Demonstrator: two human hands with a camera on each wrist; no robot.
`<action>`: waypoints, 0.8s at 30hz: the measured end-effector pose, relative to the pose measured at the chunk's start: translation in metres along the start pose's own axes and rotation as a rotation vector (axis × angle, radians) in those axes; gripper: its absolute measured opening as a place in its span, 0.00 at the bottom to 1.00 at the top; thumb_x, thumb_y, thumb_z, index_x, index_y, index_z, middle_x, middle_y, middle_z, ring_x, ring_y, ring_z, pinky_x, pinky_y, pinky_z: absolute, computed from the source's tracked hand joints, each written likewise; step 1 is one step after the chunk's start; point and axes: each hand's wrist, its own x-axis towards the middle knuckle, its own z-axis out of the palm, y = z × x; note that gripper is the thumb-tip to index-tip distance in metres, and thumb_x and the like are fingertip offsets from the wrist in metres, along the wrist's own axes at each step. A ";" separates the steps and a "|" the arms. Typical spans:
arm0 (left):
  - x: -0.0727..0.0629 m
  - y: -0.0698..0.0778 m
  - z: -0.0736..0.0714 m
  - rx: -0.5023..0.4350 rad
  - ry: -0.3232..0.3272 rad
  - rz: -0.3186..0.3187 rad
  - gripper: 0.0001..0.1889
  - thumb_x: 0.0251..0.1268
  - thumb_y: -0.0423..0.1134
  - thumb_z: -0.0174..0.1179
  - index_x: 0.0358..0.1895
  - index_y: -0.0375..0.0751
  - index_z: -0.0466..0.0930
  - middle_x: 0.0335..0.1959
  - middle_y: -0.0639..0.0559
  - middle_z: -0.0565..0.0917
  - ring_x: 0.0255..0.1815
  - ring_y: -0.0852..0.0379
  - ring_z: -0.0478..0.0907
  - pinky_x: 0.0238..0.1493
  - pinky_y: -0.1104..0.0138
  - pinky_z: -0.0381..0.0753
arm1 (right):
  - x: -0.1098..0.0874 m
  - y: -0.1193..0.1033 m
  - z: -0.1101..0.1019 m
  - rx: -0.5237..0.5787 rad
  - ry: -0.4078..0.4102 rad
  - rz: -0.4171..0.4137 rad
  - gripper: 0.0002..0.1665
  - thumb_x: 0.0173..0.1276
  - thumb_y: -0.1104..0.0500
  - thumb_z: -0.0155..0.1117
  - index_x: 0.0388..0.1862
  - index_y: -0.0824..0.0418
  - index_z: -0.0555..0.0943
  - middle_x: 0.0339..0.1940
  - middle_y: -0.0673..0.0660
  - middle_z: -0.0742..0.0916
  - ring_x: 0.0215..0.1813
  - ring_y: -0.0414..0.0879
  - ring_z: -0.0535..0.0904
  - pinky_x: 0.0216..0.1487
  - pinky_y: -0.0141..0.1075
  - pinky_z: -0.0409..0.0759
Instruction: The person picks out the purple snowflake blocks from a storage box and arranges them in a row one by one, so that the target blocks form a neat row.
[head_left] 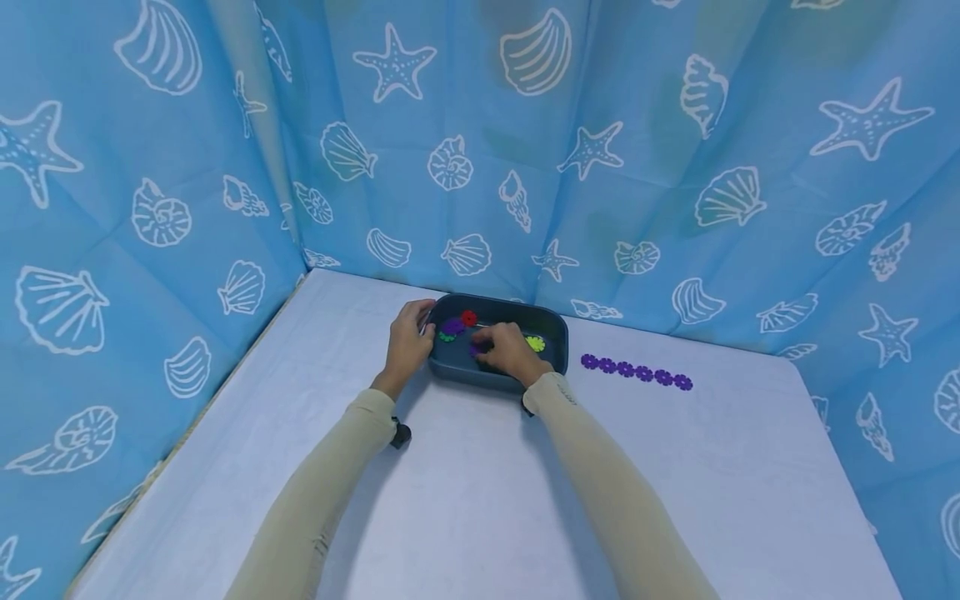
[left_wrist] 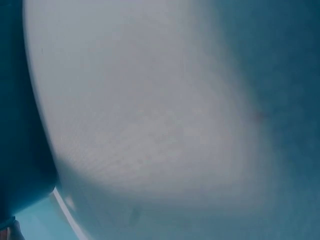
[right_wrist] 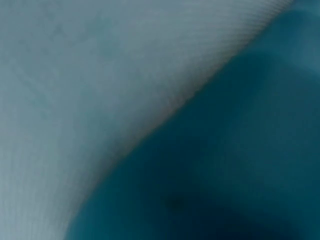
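Note:
In the head view a dark blue-grey plastic tub (head_left: 498, 382) stands at the back of the table. My left hand (head_left: 407, 342) grips its left end, fingers at the rim. My right hand (head_left: 512, 350) reaches inside, its curled fingertips pinching a purple flower-shaped disc (head_left: 475, 351). Other notched discs lie in the tub: a red one (head_left: 468, 317), a purple one (head_left: 454, 326), a green one (head_left: 447, 337) and a yellow-green one (head_left: 536, 342). The palm side of the right hand is hidden. Both wrist views are blurred and show neither hand's fingers.
To the right of the tub, a row of several purple flower discs (head_left: 636, 372) lies on the white tabletop (head_left: 480, 492). A blue curtain (head_left: 480, 208) with white shell prints hangs behind and along the sides. The table's left edge (head_left: 187, 433) runs beside the curtain.

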 end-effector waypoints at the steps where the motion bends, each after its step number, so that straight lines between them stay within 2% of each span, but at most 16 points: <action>1: 0.000 0.000 0.000 -0.005 -0.001 0.002 0.20 0.63 0.20 0.56 0.59 0.31 0.73 0.57 0.39 0.75 0.63 0.49 0.74 0.66 0.69 0.73 | 0.000 0.000 0.000 0.000 0.001 0.000 0.23 0.62 0.64 0.71 0.57 0.62 0.82 0.54 0.56 0.85 0.61 0.49 0.78 0.65 0.43 0.76; 8: 0.000 0.001 0.003 -0.019 -0.010 -0.015 0.20 0.63 0.20 0.56 0.59 0.31 0.73 0.58 0.40 0.75 0.64 0.51 0.73 0.65 0.72 0.71 | 0.000 0.004 0.001 0.049 0.013 -0.002 0.25 0.61 0.65 0.72 0.58 0.65 0.81 0.52 0.57 0.86 0.57 0.49 0.80 0.62 0.41 0.79; 16: 0.000 0.002 0.002 -0.018 -0.007 -0.010 0.20 0.63 0.20 0.56 0.59 0.31 0.73 0.57 0.40 0.75 0.64 0.50 0.73 0.65 0.71 0.72 | -0.002 0.006 0.001 0.158 0.084 0.001 0.25 0.62 0.64 0.71 0.59 0.64 0.80 0.52 0.55 0.86 0.54 0.47 0.81 0.59 0.40 0.81; 24: 0.000 0.001 0.001 -0.013 -0.006 -0.018 0.20 0.63 0.20 0.56 0.59 0.31 0.73 0.57 0.40 0.75 0.63 0.50 0.74 0.65 0.71 0.72 | -0.003 0.008 -0.001 0.172 0.160 -0.068 0.24 0.60 0.64 0.72 0.57 0.65 0.82 0.50 0.57 0.86 0.50 0.48 0.83 0.54 0.40 0.84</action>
